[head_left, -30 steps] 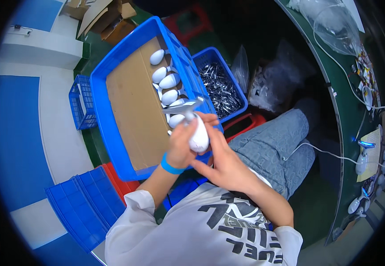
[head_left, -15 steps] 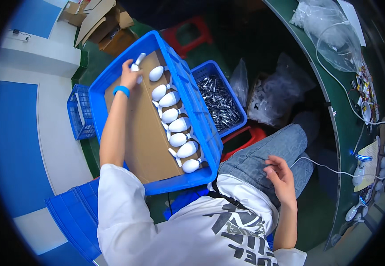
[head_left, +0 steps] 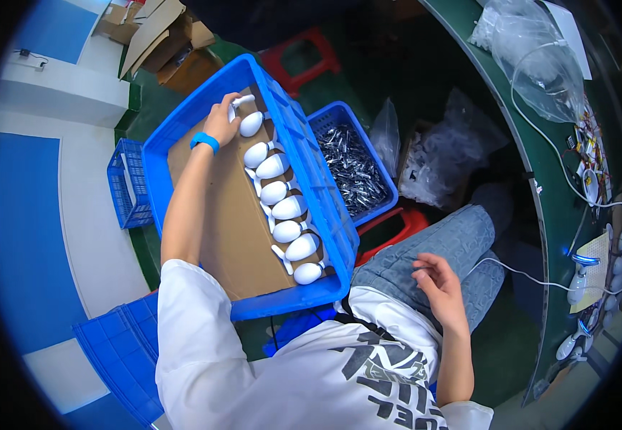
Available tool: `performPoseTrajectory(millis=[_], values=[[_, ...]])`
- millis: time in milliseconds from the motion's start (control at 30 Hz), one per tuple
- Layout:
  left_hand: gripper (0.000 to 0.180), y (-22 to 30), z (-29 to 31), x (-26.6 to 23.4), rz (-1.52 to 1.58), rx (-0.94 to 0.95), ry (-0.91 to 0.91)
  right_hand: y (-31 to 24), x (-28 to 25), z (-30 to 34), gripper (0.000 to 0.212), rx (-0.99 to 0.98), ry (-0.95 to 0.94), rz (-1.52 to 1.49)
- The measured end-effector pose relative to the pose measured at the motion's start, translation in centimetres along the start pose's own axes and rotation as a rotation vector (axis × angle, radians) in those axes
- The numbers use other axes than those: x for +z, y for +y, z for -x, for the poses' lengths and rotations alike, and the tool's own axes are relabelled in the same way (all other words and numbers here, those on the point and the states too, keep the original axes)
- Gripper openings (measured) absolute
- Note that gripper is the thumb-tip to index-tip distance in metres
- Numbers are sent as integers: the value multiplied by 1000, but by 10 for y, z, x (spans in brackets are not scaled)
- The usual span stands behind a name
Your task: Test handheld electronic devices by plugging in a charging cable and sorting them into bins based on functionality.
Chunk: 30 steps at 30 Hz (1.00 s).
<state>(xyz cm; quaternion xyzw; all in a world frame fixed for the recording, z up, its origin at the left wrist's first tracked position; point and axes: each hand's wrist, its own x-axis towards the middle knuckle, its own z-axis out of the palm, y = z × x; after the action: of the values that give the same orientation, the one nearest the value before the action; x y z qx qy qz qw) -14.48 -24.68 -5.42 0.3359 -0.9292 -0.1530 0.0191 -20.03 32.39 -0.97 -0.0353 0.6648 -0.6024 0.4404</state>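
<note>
My left hand (head_left: pixel 223 123), with a blue wristband (head_left: pixel 206 142), reaches into the far end of a large blue bin (head_left: pixel 289 304). Its fingers are closed on a white piece (head_left: pixel 245 100) with a slim handle-like end; the rest of that piece is hidden by the hand. Just beside it lies the farthest white egg-shaped piece (head_left: pixel 251 125) of a row. Several more such pieces (head_left: pixel 289 207) with narrow stems line the bin's right wall on brown cardboard (head_left: pixel 228 236). Over my thigh, my right hand (head_left: pixel 442 288) hangs in the air, fingers loosely bent and apart, holding nothing visible.
A blue basket (head_left: pixel 391 192) of small dark and shiny parts stands right of the bin, by a red stool (head_left: pixel 411 223) and clear plastic bags (head_left: pixel 440 154). A green workbench (head_left: pixel 501 68) with wires curves along the right. Cardboard boxes (head_left: pixel 171 54) lie at the far left.
My left hand has moved right with the white piece, toward the far end of the row by the bin's right wall. My right hand has shifted slightly left.
</note>
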Motion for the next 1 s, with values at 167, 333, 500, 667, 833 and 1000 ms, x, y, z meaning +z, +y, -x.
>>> performPoseTrajectory(millis=[167, 333, 500, 667, 833, 1000], values=[[67, -1, 36, -7, 226, -48, 259, -1, 3, -2, 33, -18, -16, 26], [48, 7, 64, -4, 238, 315, 173, 2, 4, -6, 33, 44, -21, -3], [48, 3, 72, 3, 408, 20, 253, 2, 10, -9, 33, -16, -75, 36], [36, -20, 64, 11, 839, -485, 79, -1, 10, -8, 33, 25, -50, 14], [38, -4, 53, 9, 964, -773, -178, 1, 8, -8, 33, 6, -56, 33], [36, -5, 52, 33, 970, -721, -190, 3, 6, -8, 32, 10, -48, 2]])
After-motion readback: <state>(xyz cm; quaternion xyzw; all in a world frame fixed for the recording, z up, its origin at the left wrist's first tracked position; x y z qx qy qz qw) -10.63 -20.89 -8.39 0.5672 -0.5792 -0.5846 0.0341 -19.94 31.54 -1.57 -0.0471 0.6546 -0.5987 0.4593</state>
